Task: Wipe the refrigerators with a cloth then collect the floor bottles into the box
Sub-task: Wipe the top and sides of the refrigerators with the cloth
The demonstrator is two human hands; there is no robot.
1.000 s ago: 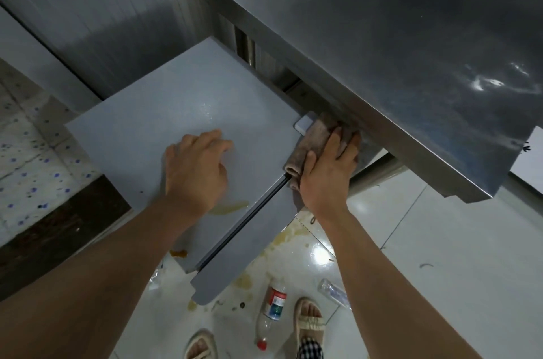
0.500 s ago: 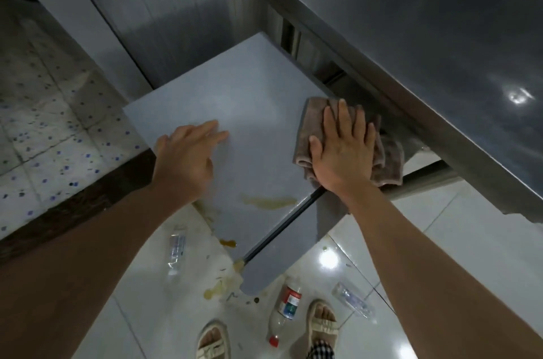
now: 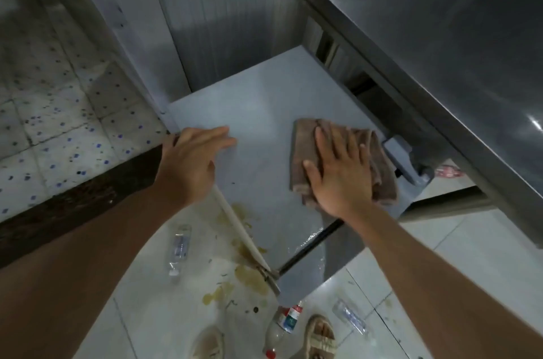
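Note:
My right hand lies flat with fingers spread on a folded brown cloth, pressing it onto the grey top of the small refrigerator. My left hand rests open on the left edge of that top. A taller stainless refrigerator stands to the right. On the white floor below lie a clear bottle, a bottle with a red cap and coloured label, and another clear bottle. A red-labelled bottle shows under the steel unit.
Yellow-brown spill stains mark the floor and the refrigerator's front edge. My sandalled feet stand among the bottles. A dark step and speckled tiles lie left. Grey panel walls close the back.
The cloth and my right hand have slid from the gap by the steel unit onto the grey top. My left hand moved to the left edge. The view has tilted downward.

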